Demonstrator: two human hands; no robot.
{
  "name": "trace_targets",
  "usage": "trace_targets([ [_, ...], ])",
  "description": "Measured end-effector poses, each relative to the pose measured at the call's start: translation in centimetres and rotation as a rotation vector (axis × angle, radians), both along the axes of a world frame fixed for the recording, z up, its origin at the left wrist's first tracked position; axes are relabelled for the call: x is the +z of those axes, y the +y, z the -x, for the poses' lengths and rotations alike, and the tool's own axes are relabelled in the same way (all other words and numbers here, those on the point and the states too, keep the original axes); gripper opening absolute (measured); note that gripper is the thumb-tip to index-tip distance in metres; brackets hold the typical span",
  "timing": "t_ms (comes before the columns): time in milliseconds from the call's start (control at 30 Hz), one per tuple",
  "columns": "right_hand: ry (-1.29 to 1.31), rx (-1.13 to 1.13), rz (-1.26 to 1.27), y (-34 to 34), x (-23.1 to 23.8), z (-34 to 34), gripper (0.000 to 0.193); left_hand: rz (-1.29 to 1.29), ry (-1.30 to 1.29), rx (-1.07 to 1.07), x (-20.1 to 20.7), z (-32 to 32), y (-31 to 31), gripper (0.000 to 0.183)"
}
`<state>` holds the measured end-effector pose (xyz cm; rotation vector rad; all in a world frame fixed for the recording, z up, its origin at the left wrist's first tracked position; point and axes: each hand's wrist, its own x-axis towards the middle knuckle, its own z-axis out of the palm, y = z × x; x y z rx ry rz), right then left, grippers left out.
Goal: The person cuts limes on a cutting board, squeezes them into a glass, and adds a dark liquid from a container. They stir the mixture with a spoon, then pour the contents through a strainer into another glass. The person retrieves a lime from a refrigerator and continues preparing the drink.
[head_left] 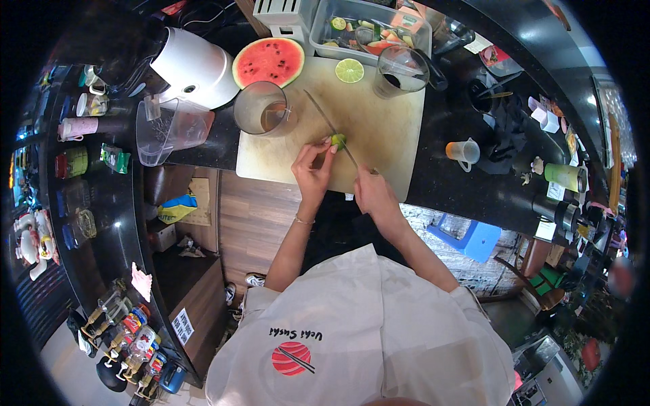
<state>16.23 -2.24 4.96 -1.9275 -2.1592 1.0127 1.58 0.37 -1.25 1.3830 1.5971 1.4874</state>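
Observation:
My left hand (313,172) pinches a small piece of green lime (339,141) between thumb and fingertips, over the middle of the pale cutting board (396,152). Wrapped round the handle of a long knife (319,108) is my right hand (374,195). The blade slants away to the far left and lies against the lime. A cut lime half (349,70) rests face up at the board's far edge. At the far left is a big watermelon slice (269,62), with a tinted glass (263,111) in front of it. Another dark glass (401,73) stands at the far right.
Behind the board sits a clear bin (372,30) of fruit scraps. A white appliance (195,66) and a clear plastic pitcher (172,132) stand to the left. On the black counter to the right are a small measuring cup (463,153) and a dark cloth (506,128).

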Motion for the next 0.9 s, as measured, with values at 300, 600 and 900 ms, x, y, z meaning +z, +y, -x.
trace_targets([
  [300, 0.108, -0.037, -0.065, -0.7, 1.3, 0.0, 0.022, 0.027, 0.022, -0.040, -0.1, 0.4, 0.0, 0.012],
  [600, 0.005, -0.011, -0.124, -0.5, -3.6, 0.7, 0.036, -0.003, 0.007, -0.029, -0.5, 0.3, 0.1, 0.012],
  [900, -0.057, -0.028, 0.174, -8.5, -1.9, -7.2, 0.039, 0.105, -0.079, -0.001, -0.9, 0.6, 0.2, 0.012],
])
